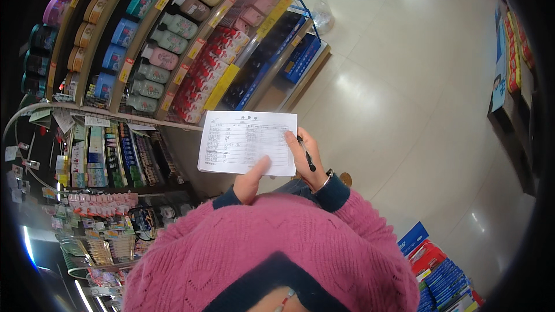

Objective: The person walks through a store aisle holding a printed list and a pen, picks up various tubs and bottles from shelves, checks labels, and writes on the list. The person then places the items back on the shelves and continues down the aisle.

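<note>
Before my body is a pad of printed paper forms (247,143), its top sheet bearing a table with handwritten entries. My left hand (252,180) holds the pad's lower edge, with the thumb lying over the sheet. At the pad's right edge, my right hand (307,156) grips it with the thumb on top. A black pen (307,156) is also held in that hand, pointing down towards the wrist. The fingers beneath the pad are hidden.
Store shelves (173,73) with rows of pump bottles (177,26), jars and boxes rise at upper left. Hanging packets (104,203) fill racks at lower left. Boxed goods (505,82) stand at right; blue and red packages (442,281) lie at lower right. Tiled floor (390,95) stretches between.
</note>
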`<state>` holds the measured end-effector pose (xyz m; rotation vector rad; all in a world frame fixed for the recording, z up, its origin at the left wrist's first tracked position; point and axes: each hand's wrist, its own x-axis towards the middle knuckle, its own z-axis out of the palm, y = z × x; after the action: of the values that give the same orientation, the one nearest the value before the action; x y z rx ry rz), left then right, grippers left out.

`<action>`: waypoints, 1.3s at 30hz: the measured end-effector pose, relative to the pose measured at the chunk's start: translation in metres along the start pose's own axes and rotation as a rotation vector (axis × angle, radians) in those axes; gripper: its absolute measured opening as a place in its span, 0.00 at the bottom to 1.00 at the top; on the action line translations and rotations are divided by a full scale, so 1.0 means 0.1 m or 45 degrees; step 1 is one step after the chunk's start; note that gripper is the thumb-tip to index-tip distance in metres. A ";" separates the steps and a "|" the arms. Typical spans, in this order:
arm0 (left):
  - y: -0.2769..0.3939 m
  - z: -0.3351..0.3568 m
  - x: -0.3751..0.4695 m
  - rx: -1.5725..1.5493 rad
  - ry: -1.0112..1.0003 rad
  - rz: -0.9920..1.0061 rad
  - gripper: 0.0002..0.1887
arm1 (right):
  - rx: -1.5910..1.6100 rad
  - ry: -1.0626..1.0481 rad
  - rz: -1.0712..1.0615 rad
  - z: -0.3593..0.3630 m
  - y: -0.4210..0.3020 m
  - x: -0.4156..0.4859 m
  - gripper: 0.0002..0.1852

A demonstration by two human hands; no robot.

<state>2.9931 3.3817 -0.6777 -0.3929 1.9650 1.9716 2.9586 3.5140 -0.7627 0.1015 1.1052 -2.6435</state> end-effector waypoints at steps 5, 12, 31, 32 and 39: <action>-0.09 0.01 -0.03 0.111 0.076 0.037 0.17 | -0.167 -0.031 -0.156 0.02 0.04 0.01 0.16; -0.08 0.01 -0.03 0.201 0.160 0.095 0.14 | -0.100 -0.061 -0.178 0.12 0.07 0.09 0.16; 0.04 0.20 0.29 0.052 0.077 0.254 0.13 | -0.069 -0.109 -0.148 0.05 -0.39 0.19 0.12; 0.05 0.14 0.32 0.088 0.097 0.095 0.14 | -0.119 -0.106 -0.154 0.07 -0.41 0.23 0.12; -0.03 -0.13 0.69 -0.135 0.068 0.249 0.16 | -0.278 -0.087 -0.145 0.23 -0.30 0.65 0.15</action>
<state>2.9316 3.3712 -0.7097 -0.2919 2.0044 2.2143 2.8887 3.5033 -0.7366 -0.0977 1.4051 -2.5804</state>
